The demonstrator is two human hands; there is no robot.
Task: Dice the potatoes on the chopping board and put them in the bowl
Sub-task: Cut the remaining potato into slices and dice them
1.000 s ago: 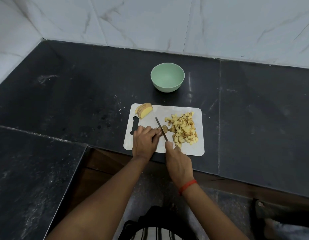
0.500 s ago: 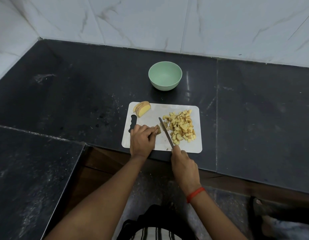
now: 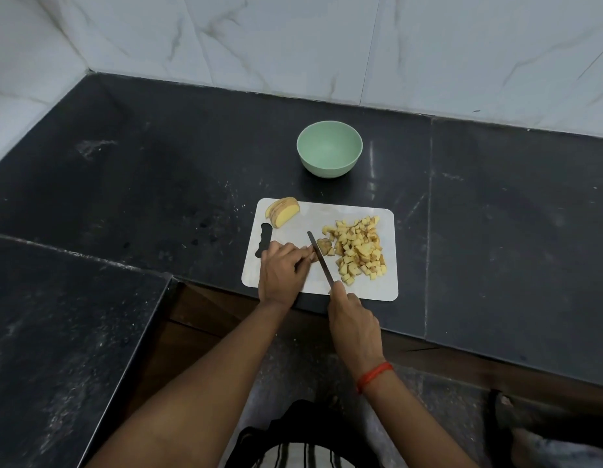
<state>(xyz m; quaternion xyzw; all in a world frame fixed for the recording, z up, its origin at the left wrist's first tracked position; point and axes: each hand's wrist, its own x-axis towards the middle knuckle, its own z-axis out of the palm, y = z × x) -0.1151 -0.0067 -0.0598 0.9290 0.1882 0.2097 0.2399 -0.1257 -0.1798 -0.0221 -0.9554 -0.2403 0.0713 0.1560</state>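
Observation:
A white chopping board [image 3: 354,292] lies at the counter's front edge. A heap of diced potato [image 3: 359,248] covers its right half, and a sliced potato half [image 3: 282,211] sits at its far left corner. My left hand [image 3: 283,273] pinches a small potato piece [image 3: 313,256] on the board. My right hand [image 3: 356,324] grips a knife [image 3: 320,260] whose blade stands between that piece and a cut chunk [image 3: 324,246]. An empty pale green bowl [image 3: 329,148] stands on the counter behind the board.
The black stone counter [image 3: 513,231] runs to white marble wall tiles [image 3: 327,45] at the back. A lower black slab [image 3: 57,332] lies to the left. A foot in a sandal [image 3: 506,410] shows at the bottom right on the floor.
The knife has shifted slightly back toward the left hand, and a newly cut chunk lies to the blade's right. The left hand stays on the small piece.

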